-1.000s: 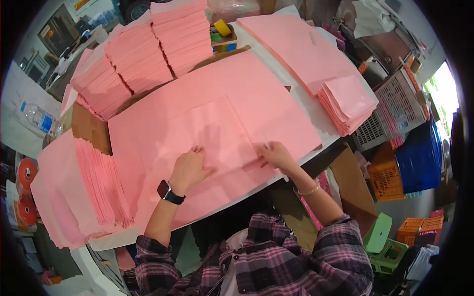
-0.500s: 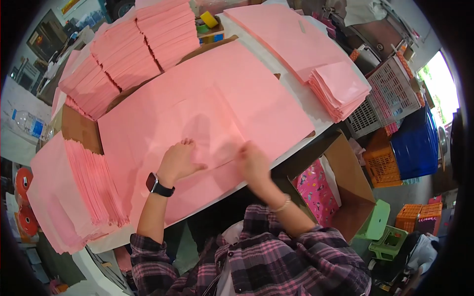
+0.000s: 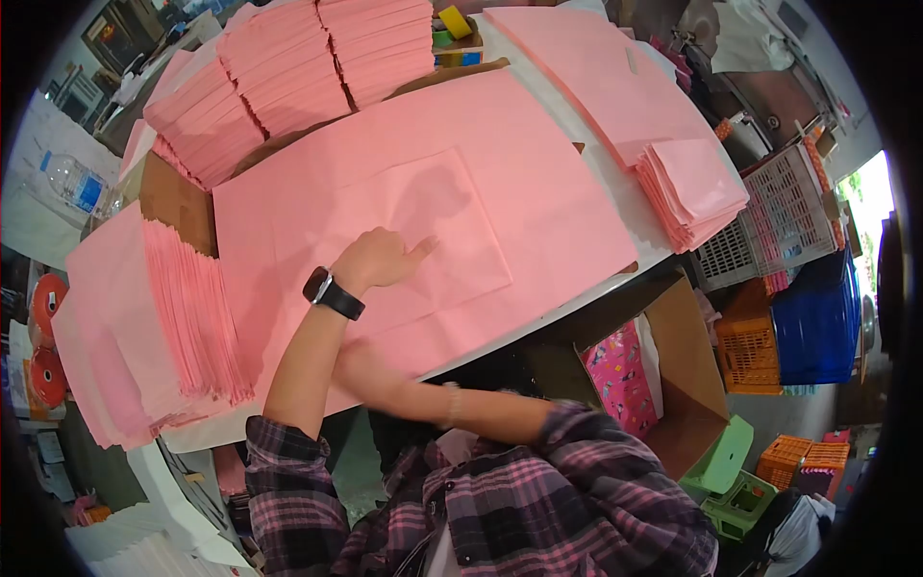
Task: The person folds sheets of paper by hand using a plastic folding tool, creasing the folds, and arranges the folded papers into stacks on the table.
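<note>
A folded pink sheet [image 3: 471, 245] lies on a broad layer of pink sheets [image 3: 558, 192] on the table in front of me. My left hand [image 3: 380, 258], with a dark watch on its wrist, rests on the folded sheet. Its thumb stands apart, pointing right, and the other fingers are bent down and partly hidden. My right hand [image 3: 361, 375] is smeared by motion near the front edge of the pink layer, below and left of the left hand. Whether it holds anything is not visible.
Tall pink stacks [image 3: 288, 72] stand at the back left, and another stack [image 3: 154, 327] at the left by a cardboard piece [image 3: 178, 207]. A folded pink pile [image 3: 687, 192] lies at the right. An open cardboard box [image 3: 687, 365] sits below the table's right edge.
My right hand has swept left and toward me, crossing to near my left forearm. My left hand has shifted slightly up and right on the sheet, whose folded outline shows more fully.
</note>
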Tool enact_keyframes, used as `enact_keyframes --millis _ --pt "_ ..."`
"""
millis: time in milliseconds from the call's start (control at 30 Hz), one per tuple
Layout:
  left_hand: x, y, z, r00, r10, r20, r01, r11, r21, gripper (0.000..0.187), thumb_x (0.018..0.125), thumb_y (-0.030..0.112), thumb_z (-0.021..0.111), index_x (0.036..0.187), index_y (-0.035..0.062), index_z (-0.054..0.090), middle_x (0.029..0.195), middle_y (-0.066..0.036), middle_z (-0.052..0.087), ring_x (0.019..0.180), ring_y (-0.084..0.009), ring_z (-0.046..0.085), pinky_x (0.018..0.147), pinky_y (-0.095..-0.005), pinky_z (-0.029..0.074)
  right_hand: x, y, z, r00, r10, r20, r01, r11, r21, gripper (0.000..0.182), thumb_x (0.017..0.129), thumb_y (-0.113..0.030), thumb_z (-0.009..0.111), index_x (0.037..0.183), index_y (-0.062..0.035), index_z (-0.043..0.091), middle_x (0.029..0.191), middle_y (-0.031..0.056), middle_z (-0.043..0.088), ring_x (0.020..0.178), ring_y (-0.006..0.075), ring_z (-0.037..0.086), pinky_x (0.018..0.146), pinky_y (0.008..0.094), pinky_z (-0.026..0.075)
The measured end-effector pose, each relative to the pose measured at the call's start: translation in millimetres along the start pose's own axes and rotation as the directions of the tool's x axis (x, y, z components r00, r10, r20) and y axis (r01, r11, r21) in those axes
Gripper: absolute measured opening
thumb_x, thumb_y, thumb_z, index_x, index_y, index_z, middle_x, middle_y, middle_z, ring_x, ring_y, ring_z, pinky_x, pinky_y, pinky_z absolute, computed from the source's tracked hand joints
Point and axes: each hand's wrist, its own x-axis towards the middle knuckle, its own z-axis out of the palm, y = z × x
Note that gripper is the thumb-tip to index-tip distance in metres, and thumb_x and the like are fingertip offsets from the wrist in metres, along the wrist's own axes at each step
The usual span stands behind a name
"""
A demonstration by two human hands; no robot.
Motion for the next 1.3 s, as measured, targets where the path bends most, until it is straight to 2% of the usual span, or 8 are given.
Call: enact_keyframes --millis 33,100,233,467,767,1000,1100,1300 --pt "-1 4 -2 0.999 -0.021 0.037 0.02 1.0 0.014 0.071 0.096 0.057 0.041 0.07 -0.0051 0.064 0.066 -0.028 0.059 0.064 -0.0426 0.061 0.063 -0.0474 0.048 10 -24 -11 0.945 -0.106 0.31 0.084 0.993 0.085 0.02 0.075 -0.011 0.063 0.092 -0.0018 0.062 0.094 0.018 0.063 0.076 0.0342 0.065 0.065 0.0456 0.05" --pt "-1 2 9 1.0 0.01 0.001 -0.01 1.0 0.009 0.069 0.097 0.054 0.039 0.079 -0.0077 0.064 0.077 -0.031 0.06 0.075 -0.0438 0.061 0.071 -0.0473 0.049 -3 -40 25 0.857 -0.462 -0.231 0.516 0.769 0.378 0.015 0.079 -0.012 0.06 0.09 -0.0026 0.061 0.096 0.0178 0.064 0.079 0.0344 0.066 0.065 0.0466 0.05" --pt "-3 -12 66 0.971 0.092 -0.221 -0.104 0.994 -0.04 0.065 0.1 0.046 0.037 0.106 -0.0159 0.056 0.109 -0.037 0.056 0.107 -0.0469 0.055 0.094 -0.0467 0.044 -60 -13 -81 0.845 -0.373 0.382 0.205 0.887 0.413 0.017 0.083 -0.017 0.058 0.095 -0.0064 0.061 0.096 0.0155 0.062 0.089 0.0354 0.064 0.07 0.045 0.051" --pt "-13 -13 118 0.82 0.108 -0.562 -0.183 0.98 -0.078 0.073 0.096 0.034 0.049 0.136 -0.0228 0.026 0.144 -0.041 0.027 0.14 -0.05 0.022 0.119 -0.048 0.017 -104 93 -220 0.995 0.077 0.063 -0.06 0.968 -0.242 0.031 0.078 -0.02 0.073 0.102 -0.0081 0.059 0.1 0.0096 0.061 0.082 0.0298 0.065 0.065 0.0397 0.053" --pt "-32 -6 120 0.746 0.104 -0.658 -0.233 0.966 -0.111 0.076 0.089 0.031 0.059 0.139 -0.0165 0.029 0.148 -0.037 0.024 0.142 -0.0479 0.018 0.118 -0.0473 0.018 -91 138 -201 0.964 -0.195 0.182 0.266 0.755 -0.6 0.032 0.075 -0.011 0.068 0.103 -0.0072 0.052 0.08 0.0096 0.061 0.072 0.03 0.064 0.054 0.0379 0.052" --pt "-94 -23 127 0.807 0.311 -0.502 -0.294 0.949 0.114 0.066 0.086 0.029 0.063 0.14 -0.0023 0.04 0.148 -0.022 0.037 0.142 -0.0331 0.031 0.118 -0.0414 0.024 -84 69 -198 0.955 0.177 0.239 -0.15 0.98 -0.129 0.029 0.079 -0.002 0.065 0.105 -0.0071 0.052 0.082 0.008 0.068 0.061 0.0245 0.064 0.053 0.0349 0.051" --pt "-118 -47 147 0.926 0.303 -0.224 -0.288 0.953 0.099 0.054 0.086 0.024 0.061 0.135 0.0048 0.048 0.144 -0.012 0.046 0.137 -0.0227 0.041 0.115 -0.0373 0.03 -56 39 -217 0.614 0.087 0.785 -0.649 0.622 0.438 0.027 0.082 0.001 0.06 0.107 -0.0052 0.053 0.089 0.0072 0.068 0.06 0.019 0.062 0.056 0.0315 0.051" --pt "-136 -63 148 0.776 0.324 -0.542 -0.46 0.878 -0.133 0.034 0.091 0.019 0.056 0.122 0.005 0.06 0.125 -0.013 0.06 0.118 -0.021 0.056 0.096 -0.0355 0.046 -34 115 -238 0.939 0.025 0.344 -0.219 0.814 0.538 0.032 0.084 0.001 0.059 0.116 -0.0013 0.054 0.103 0.01 0.065 0.081 0.0128 0.061 0.06 0.0192 0.042"
